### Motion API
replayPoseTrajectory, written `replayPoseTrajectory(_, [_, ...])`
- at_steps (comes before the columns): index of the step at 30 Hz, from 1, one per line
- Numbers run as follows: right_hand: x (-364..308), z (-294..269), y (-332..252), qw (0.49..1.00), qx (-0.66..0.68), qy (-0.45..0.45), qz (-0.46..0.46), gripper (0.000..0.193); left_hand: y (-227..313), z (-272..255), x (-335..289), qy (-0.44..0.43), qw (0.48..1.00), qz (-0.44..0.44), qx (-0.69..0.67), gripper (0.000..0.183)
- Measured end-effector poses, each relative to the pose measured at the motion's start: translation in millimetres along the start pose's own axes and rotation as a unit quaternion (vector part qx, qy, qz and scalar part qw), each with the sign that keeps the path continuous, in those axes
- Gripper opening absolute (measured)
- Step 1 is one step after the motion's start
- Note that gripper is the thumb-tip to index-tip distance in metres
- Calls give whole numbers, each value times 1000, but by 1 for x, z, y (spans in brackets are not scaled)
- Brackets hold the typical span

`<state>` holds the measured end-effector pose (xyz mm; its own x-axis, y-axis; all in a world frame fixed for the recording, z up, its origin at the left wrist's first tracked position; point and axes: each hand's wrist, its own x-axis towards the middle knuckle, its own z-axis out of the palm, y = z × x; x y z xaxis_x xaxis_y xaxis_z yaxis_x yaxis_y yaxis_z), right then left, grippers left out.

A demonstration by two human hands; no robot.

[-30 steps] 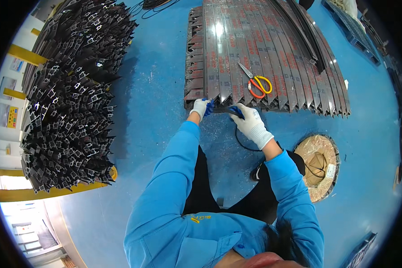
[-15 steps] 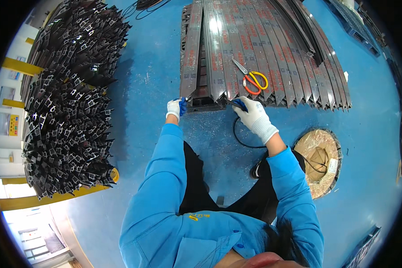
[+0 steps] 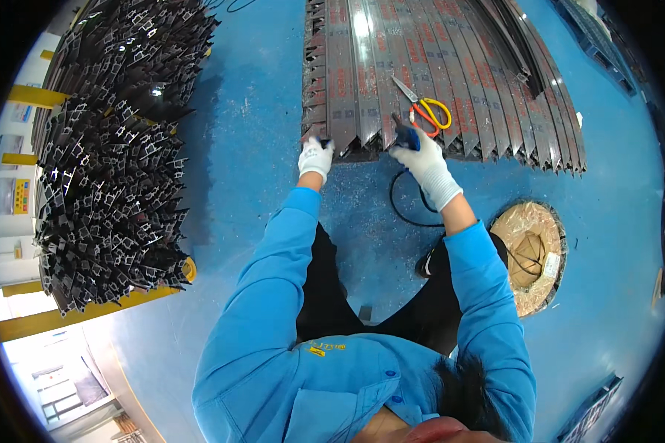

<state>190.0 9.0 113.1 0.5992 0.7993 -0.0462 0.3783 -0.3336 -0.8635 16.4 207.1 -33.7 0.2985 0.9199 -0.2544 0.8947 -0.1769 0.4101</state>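
Note:
My left hand [image 3: 316, 157], in a white glove with a blue palm, is closed at the near end of the leftmost dark profile [image 3: 341, 88]; its fingertips are partly hidden. My right hand [image 3: 423, 159], gloved alike, is raised over the near ends of the profile row. Its fingers close round a black flexible strip, and a short dark end sticks up past the thumb. Below that hand the black strip [image 3: 393, 201] hangs in a loop toward the floor. Scissors [image 3: 430, 114] with one red and one yellow handle lie on the profiles, just beyond my right hand.
A wrapped coil [image 3: 511, 284] lies on the blue floor by my right leg. At the left, a tall stack of dark profiles [image 3: 118, 170] rests on a yellow rack [image 3: 89, 316]. Loose black profiles [image 3: 521, 59] lie atop the row's right side. Blue pallets [image 3: 602, 48] stand far right.
The leftmost profile has shifted right, closing the gap beside its neighbour. My left hand has moved right and farther away. My right hand has moved farther away with the black strip.

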Motion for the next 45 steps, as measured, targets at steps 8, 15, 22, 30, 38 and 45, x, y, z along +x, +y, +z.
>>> replayPoseTrajectory(8, [10, 17, 1, 987, 106, -27, 114, 42, 49, 1, -39, 19, 981, 119, 149, 68])
replayPoseTrajectory(15, [12, 23, 7, 984, 90, -72, 134, 46, 65, -2, -34, -22, 987, 69, 143, 71])
replayPoseTrajectory(22, [1, 18, -20, 987, 139, -30, 81, 49, 49, -2, -21, -14, 994, 83, 75, 74])
replayPoseTrajectory(30, [2, 17, -18, 991, 80, -56, 95, 44, 64, 1, -26, -27, 987, 64, 145, 83])
replayPoseTrajectory(38, [3, 12, -29, 987, 42, -76, 135, 37, 73, 6, -20, 2, 989, 32, 147, 82])
replayPoseTrajectory(45, [5, 15, -21, 961, 186, -86, 189, 32, 71, 7, -13, -2, 991, 30, 130, 80])
